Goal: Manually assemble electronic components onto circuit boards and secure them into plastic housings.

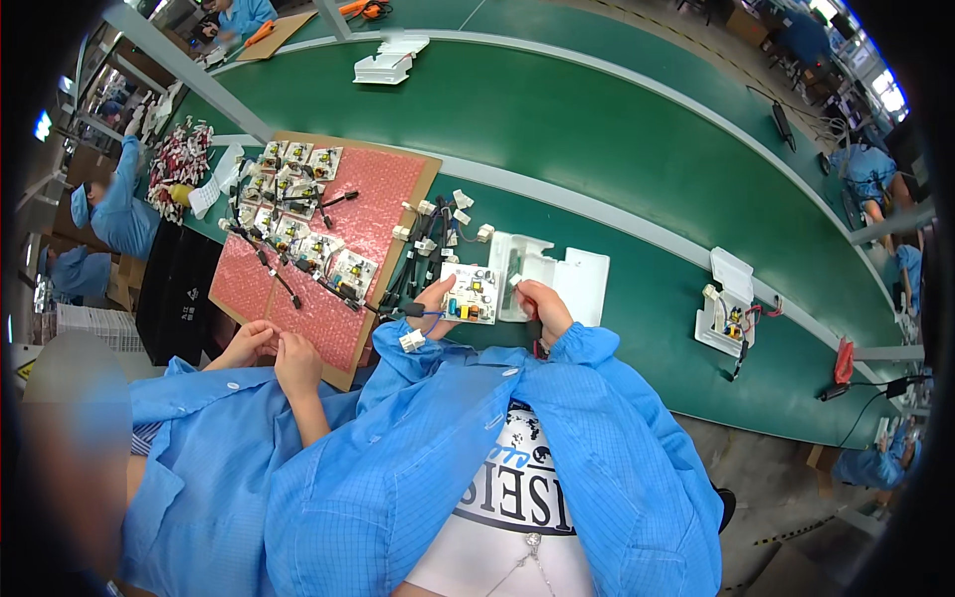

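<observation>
My left hand grips a white circuit board by its left edge. The board carries yellow, blue and orange parts, and a black cable end with a blue wire sits beside that hand. A white plug hangs just below it. In my right hand, closed in a pinch, is a small white connector; a dark lead shows under the palm. Behind the board and between my hands lies an opened white plastic housing, its two halves side by side on the green bench.
Black cables with white plugs lie left of the housing. Pink bubble wrap on cardboard bears several circuit boards. Another housing with a board stands at right. At my left are a co-worker's hands. A white housing sits far back.
</observation>
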### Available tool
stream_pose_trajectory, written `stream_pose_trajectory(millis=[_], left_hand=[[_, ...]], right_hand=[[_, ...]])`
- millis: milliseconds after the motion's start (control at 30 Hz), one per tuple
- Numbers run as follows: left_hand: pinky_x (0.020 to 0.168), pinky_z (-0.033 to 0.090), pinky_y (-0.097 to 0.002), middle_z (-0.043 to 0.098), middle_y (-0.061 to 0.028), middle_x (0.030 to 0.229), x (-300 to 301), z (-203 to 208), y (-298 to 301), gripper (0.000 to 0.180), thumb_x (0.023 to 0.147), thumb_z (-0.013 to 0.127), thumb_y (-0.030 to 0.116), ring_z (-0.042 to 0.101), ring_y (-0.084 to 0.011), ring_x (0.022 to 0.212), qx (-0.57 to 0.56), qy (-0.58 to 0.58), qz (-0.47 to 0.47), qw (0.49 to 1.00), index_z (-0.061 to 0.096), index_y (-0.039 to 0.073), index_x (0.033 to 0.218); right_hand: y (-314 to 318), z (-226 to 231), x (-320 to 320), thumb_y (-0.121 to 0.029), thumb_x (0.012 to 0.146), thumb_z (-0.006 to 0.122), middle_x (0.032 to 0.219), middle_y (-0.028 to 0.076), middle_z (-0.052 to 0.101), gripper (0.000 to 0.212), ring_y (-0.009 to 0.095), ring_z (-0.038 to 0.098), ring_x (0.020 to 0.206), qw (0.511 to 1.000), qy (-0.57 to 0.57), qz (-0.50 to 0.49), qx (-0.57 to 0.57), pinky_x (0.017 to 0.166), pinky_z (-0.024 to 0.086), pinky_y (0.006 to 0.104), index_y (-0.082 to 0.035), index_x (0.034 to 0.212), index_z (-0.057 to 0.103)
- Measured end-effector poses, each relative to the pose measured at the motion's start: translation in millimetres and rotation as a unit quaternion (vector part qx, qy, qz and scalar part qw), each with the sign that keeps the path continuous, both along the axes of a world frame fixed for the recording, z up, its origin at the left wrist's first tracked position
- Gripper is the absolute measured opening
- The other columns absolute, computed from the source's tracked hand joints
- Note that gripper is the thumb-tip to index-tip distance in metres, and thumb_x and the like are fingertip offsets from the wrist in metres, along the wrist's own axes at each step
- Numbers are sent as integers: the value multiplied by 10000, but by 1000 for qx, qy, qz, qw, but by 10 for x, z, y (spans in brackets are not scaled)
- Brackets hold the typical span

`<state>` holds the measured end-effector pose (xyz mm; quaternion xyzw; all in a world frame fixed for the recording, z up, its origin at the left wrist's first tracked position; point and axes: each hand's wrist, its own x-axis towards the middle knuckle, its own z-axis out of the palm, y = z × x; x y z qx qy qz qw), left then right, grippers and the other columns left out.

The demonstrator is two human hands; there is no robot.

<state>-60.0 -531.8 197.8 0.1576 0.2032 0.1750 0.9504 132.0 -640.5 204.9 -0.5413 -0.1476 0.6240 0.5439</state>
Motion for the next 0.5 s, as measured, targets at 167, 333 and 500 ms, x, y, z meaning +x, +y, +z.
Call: stream_pose_trajectory(millis=[167, 333, 500], left_hand=[[812, 481, -377, 546, -150, 1107, 10, -23, -11, 370, 903, 423, 225, 568, -241, 978, 56, 114, 8, 992, 421, -19, 1182], [803, 474, -327, 564, -135, 1074, 95, 246, -76, 345, 892, 446, 183, 578, -217, 948, 120, 141, 11, 983, 437, -42, 1154], [817, 472, -338, 560, -143, 1073, 93, 366, -54, 349, 895, 438, 183, 580, -220, 943, 114, 124, 15, 986, 424, -42, 1161]], right_hand=[[-41, 17, -8, -140, 831, 505, 577, -9, 411, 218, 58, 371, 577, 938, -336, -11, 82, 503, 303, 234, -1, 663, 505], [-53, 77, 26, -163, 829, 498, 578, 32, 447, 201, 87, 405, 568, 923, -365, 82, 89, 519, 341, 255, 7, 725, 525], [-22, 133, 12, -179, 826, 491, 607, 61, 508, 212, 126, 460, 585, 925, -360, 90, 81, 549, 375, 278, 12, 749, 540]])
